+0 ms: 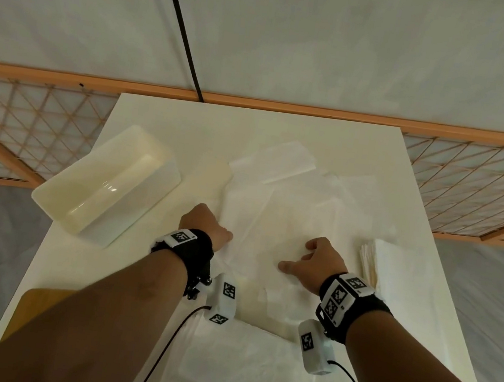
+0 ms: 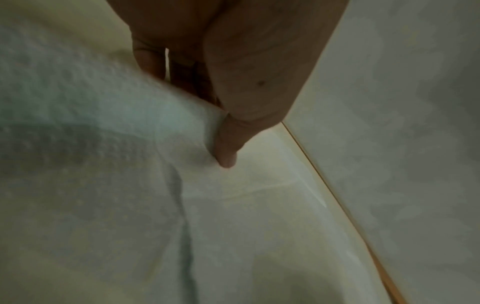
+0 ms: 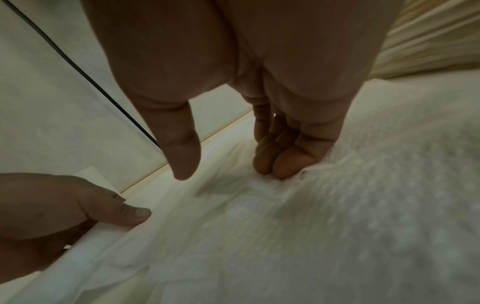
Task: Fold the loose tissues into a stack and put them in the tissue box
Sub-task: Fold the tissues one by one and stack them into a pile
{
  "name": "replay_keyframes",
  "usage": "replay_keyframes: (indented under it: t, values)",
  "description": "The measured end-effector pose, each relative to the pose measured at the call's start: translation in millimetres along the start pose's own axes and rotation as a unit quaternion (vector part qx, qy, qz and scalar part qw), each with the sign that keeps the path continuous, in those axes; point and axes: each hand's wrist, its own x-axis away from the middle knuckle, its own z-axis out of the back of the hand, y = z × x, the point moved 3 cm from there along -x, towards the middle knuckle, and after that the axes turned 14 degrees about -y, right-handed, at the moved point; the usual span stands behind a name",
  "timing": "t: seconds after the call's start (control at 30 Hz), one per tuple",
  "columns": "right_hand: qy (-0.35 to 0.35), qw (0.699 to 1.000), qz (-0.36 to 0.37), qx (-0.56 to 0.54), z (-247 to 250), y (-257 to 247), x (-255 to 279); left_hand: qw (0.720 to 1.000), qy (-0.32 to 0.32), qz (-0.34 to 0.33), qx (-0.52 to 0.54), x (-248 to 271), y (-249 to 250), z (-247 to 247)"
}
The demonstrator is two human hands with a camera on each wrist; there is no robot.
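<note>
Pinching the edge of a thin white embossed tissue sheet (image 1: 268,225) mid-desk, left hand (image 1: 207,223) holds its grip; right hand (image 1: 314,264) presses fingertips (image 3: 283,166) on it, grip open.

The loose tissues (image 1: 278,201) are thin white embossed sheets, spread flat and overlapping across the middle of the tabletop, one sheet (image 1: 284,159) at the far side folded into a narrow strip. The nearest tissue (image 2: 109,131) has its left edge lifted off the surface in a soft fold (the rest of it lies flat). A further sheet (image 1: 238,370) lies open at the near edge. The folded stack (image 1: 376,263), neat and squared, sits at the right edge. The tissue box (image 1: 106,183), a cream open-topped oblong tub, stands empty and angled at the left.
</note>
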Motion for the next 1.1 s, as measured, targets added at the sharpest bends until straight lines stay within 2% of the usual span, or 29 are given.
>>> replay_keyframes:
  t: [0.1,0.23,0.3,0.43,0.53,0.6,0.67,0.73,0.8,0.97,1.1]
  values:
    - [-0.007,1.0,0.0,-0.001,0.6,1.0,0.8,0.999,-0.018,-0.015,-0.022,3.2,4.1,0.8]
    - [-0.015,1.0,0.004,-0.003,0.2,1.4,3.4,0.999,0.002,-0.043,-0.014,7.4,6.8,5.0]
    - [-0.019,1.0,0.006,-0.002,0.0,1.4,4.1,0.999,0.005,-0.033,0.016,8.5,6.5,6.9]
    - [-0.028,1.0,0.008,-0.008,-0.1,2.0,5.1,0.989,-0.04,0.014,0.139,6.6,5.5,7.4]
    - [-0.032,0.999,0.008,-0.008,0.0,1.5,4.6,0.983,-0.055,0.026,0.173,6.2,1.3,7.6]
    - [-0.038,0.999,0.009,-0.006,-0.1,0.3,4.4,0.985,-0.025,0.005,0.172,7.6,-2.6,10.5]
    - [-0.042,0.999,0.008,-0.007,0.2,-0.1,4.5,0.99,0.036,-0.027,0.136,10.8,-3.2,16.3]
    - [-0.044,0.999,0.009,-0.007,0.6,-0.3,4.5,0.988,0.103,-0.075,0.087,17.4,1.3,22.3]
    - [-0.046,0.999,0.009,-0.009,0.8,-0.2,4.1,0.981,0.132,-0.133,0.049,25.0,7.9,22.0]
    - [-0.049,0.999,0.012,-0.016,2.7,0.4,3.9,0.96,0.077,-0.27,0.014,42.7,29.5,-2.2]
    - [-0.051,0.998,0.015,-0.026,3.5,0.4,4.7,0.952,-0.093,-0.29,-0.02,42.6,39.1,-28.5]
